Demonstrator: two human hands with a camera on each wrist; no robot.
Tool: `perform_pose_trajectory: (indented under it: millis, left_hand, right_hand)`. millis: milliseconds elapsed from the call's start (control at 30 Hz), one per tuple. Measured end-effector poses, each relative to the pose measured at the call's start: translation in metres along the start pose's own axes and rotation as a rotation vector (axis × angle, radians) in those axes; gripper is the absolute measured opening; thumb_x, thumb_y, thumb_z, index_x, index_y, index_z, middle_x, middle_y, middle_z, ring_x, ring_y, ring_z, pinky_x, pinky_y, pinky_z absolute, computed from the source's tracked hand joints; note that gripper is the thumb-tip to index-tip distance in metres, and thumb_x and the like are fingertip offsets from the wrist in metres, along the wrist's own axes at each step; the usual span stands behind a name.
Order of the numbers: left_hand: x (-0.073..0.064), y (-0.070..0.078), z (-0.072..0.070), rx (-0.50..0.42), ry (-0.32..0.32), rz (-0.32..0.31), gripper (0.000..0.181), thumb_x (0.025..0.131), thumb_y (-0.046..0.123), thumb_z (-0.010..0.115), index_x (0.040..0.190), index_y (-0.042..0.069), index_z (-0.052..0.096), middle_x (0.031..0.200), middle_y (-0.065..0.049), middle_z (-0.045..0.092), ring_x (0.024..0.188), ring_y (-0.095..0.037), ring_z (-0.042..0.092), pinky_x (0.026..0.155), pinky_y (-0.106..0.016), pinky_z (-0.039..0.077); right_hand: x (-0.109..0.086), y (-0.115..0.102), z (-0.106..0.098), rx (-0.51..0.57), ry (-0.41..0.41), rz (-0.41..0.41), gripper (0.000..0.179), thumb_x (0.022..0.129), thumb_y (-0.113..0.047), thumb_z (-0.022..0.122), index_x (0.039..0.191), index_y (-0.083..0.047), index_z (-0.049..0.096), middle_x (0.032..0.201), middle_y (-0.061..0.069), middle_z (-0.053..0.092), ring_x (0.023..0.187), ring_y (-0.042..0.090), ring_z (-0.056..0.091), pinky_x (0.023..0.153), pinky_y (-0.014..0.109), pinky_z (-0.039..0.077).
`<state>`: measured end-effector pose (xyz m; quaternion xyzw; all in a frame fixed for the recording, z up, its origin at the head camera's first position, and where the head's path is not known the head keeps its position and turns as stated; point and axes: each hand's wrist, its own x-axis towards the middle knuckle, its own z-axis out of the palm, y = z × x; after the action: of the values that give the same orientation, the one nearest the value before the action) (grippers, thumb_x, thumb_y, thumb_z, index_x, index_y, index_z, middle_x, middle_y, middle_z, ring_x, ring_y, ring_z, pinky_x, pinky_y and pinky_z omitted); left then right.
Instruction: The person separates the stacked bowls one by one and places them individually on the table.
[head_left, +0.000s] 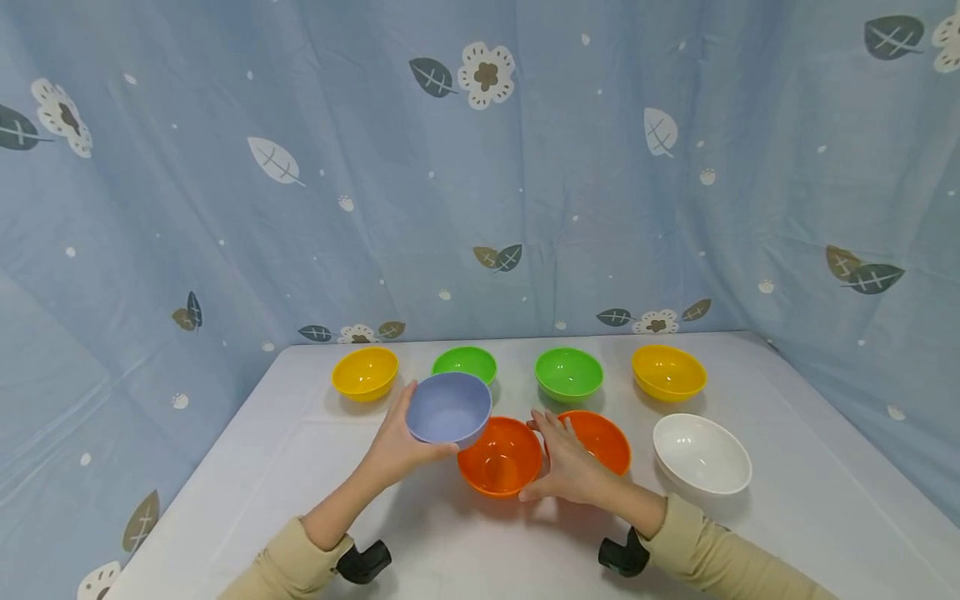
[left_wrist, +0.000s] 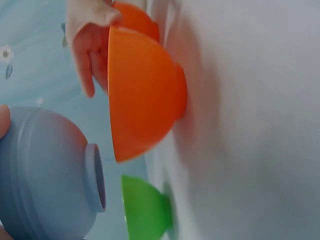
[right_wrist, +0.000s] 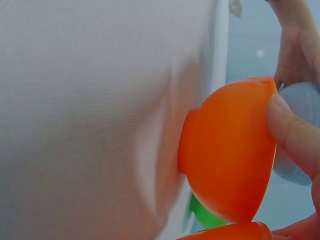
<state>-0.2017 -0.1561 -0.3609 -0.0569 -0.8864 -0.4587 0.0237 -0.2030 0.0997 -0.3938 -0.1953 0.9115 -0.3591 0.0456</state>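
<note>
My left hand (head_left: 399,448) holds a periwinkle-blue bowl (head_left: 448,408) by its side, thumb at the near edge and fingers at the far left. The bowl is raised above the table, and its foot ring shows in the left wrist view. Just right of it and lower is an orange bowl (head_left: 498,458). My right hand (head_left: 572,468) grips this bowl's right side, its thumb (right_wrist: 292,130) pressed at the rim in the right wrist view. A second orange bowl (head_left: 609,442) lies partly hidden behind the right hand.
Along the back of the white table (head_left: 300,467) stand a yellow bowl (head_left: 365,374), two green bowls (head_left: 465,362) (head_left: 568,375) and another yellow bowl (head_left: 668,372). A white bowl (head_left: 702,454) stands at the right. A blue patterned curtain (head_left: 405,192) hangs behind.
</note>
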Motion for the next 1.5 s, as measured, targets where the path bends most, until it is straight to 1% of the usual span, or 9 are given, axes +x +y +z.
perform_pose_trajectory:
  millis: [100,200,300,467,700,867,1100,1333,1500]
  left_hand:
    - [0.0,-0.004,-0.008,-0.007,0.017,-0.021,0.113,0.062,0.034,0.083,0.146,0.002,0.014,0.149,-0.021,0.015,0.124,-0.04,0.035,0.095,-0.054,0.039]
    - [-0.001,-0.01,-0.015,-0.023,0.031,-0.036,0.111,0.064,0.033,0.083,0.146,0.003,0.013,0.148,-0.02,0.017,0.124,-0.039,0.034,0.095,-0.053,0.04]
    - [-0.002,-0.015,-0.021,-0.014,0.041,-0.063,0.11,0.065,0.034,0.082,0.145,0.003,0.013,0.147,-0.019,0.02,0.123,-0.039,0.035,0.095,-0.053,0.04]
    - [-0.004,-0.022,-0.03,0.002,0.051,-0.114,0.111,0.066,0.036,0.08,0.145,0.001,0.011,0.148,-0.021,0.017,0.125,-0.04,0.033,0.096,-0.054,0.039]
    - [-0.005,-0.033,-0.042,0.023,0.069,-0.133,0.111,0.068,0.036,0.079,0.145,0.0,0.007,0.147,-0.023,0.014,0.125,-0.042,0.03,0.096,-0.055,0.039]
    - [-0.007,-0.044,-0.047,0.048,0.076,-0.141,0.112,0.069,0.037,0.078,0.145,-0.002,0.005,0.148,-0.025,0.012,0.125,-0.042,0.029,0.096,-0.056,0.036]
    - [-0.009,-0.057,-0.052,0.017,0.097,-0.137,0.11,0.069,0.032,0.079,0.145,0.0,0.007,0.145,-0.026,0.016,0.122,-0.042,0.033,0.095,-0.056,0.038]
    - [-0.01,-0.067,-0.058,0.047,0.083,-0.189,0.113,0.07,0.035,0.077,0.145,-0.003,0.002,0.146,-0.028,0.011,0.123,-0.043,0.03,0.096,-0.056,0.036]
    - [-0.01,-0.074,-0.061,0.049,0.063,-0.232,0.115,0.071,0.037,0.076,0.145,-0.003,-0.001,0.147,-0.029,0.007,0.125,-0.044,0.027,0.098,-0.057,0.034]
  right_hand:
    - [0.0,0.0,0.0,0.004,-0.004,0.003,0.111,0.057,-0.031,0.087,0.141,0.005,0.023,0.14,0.017,0.039,0.134,0.047,0.012,0.103,0.064,0.012]
    - [0.0,0.0,0.0,0.007,-0.004,0.01,0.11,0.056,-0.03,0.087,0.141,0.004,0.025,0.14,0.017,0.039,0.134,0.048,0.012,0.103,0.065,0.013]
    - [0.0,-0.001,0.0,0.007,-0.001,0.016,0.109,0.056,-0.03,0.087,0.14,0.003,0.026,0.14,0.018,0.038,0.133,0.05,0.013,0.102,0.066,0.014]
    - [-0.001,-0.003,-0.001,0.002,0.002,0.021,0.108,0.056,-0.029,0.087,0.14,0.003,0.027,0.14,0.018,0.038,0.132,0.051,0.014,0.101,0.066,0.015]
    - [-0.001,-0.005,-0.001,-0.006,-0.005,0.028,0.105,0.058,-0.027,0.087,0.14,0.002,0.028,0.141,0.018,0.037,0.133,0.049,0.015,0.101,0.066,0.016]
    - [0.0,-0.006,-0.001,-0.015,-0.011,0.034,0.103,0.058,-0.027,0.086,0.14,0.001,0.029,0.142,0.018,0.036,0.133,0.048,0.015,0.101,0.066,0.016]
    - [0.0,-0.006,-0.001,-0.02,-0.013,0.046,0.104,0.059,-0.028,0.086,0.14,0.001,0.029,0.143,0.018,0.035,0.134,0.047,0.014,0.102,0.065,0.016]
    - [0.001,-0.006,-0.001,-0.022,-0.01,0.046,0.104,0.059,-0.029,0.086,0.14,0.001,0.029,0.143,0.019,0.034,0.133,0.049,0.014,0.101,0.066,0.016]
    - [0.001,-0.005,-0.001,-0.024,-0.013,0.046,0.104,0.059,-0.029,0.086,0.14,0.001,0.029,0.143,0.018,0.035,0.134,0.047,0.014,0.103,0.065,0.015]
